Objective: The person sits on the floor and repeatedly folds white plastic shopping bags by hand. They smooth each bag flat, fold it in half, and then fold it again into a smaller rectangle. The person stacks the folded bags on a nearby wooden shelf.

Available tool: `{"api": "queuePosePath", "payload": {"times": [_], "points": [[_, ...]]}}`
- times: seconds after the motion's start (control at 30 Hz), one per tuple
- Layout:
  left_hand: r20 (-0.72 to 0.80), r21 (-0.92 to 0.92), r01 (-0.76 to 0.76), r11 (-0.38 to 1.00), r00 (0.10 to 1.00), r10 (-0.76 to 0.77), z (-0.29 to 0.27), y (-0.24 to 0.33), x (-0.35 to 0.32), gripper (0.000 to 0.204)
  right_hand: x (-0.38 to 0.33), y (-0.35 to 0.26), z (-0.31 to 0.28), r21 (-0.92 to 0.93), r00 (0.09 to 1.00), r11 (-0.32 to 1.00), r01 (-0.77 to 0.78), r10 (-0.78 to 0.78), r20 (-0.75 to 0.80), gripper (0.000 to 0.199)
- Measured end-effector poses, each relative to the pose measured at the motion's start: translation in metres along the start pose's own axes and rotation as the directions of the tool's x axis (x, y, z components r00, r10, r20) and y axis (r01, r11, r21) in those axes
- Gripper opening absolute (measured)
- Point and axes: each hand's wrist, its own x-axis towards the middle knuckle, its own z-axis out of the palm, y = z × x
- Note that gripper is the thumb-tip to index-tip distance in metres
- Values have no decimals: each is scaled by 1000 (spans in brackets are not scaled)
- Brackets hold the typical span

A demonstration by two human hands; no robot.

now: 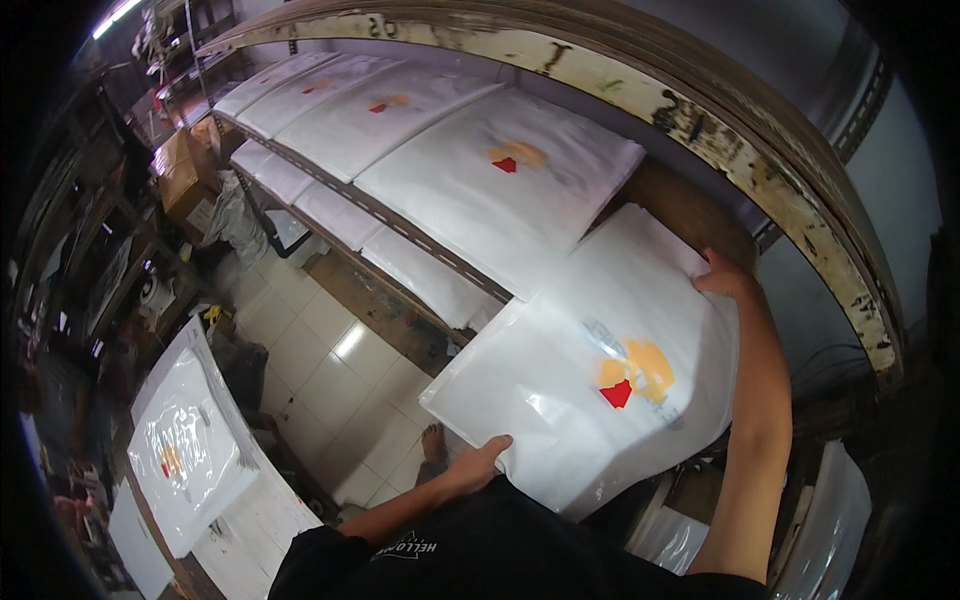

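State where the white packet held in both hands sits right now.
In the head view, the white packet lies centre-right, half on the shelf beside another packet, with the left hand at its near edge and the right hand at its far corner.

Your left hand [478,462] fingers hide under the bagged white shirt [600,370]; its print beyond your fingertips blurs.

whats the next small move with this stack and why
Probably slide the stack of bagged white garments forward onto the bare shelf board: both the left hand and right hand grip it, and its near end overhangs the shelf edge beside the neighbouring stack.
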Motion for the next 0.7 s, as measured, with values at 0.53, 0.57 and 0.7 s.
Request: {"api": "queuePosePath", "payload": {"times": [0.53, 0.57, 0.7], "points": [[-122, 42, -91, 995, 988, 96, 31, 21, -10, 41, 7, 8, -3, 14, 990, 1000, -11, 9, 140, 79], [-137, 68, -100, 993, 985, 109, 32, 22, -12, 41, 7, 7, -3, 17, 992, 1000, 2, -4, 129, 77], [-147, 76, -113, 991, 981, 123, 32, 27, -19, 43, -7, -10, 2, -10, 999, 1000, 8, -7, 44, 77]]}}
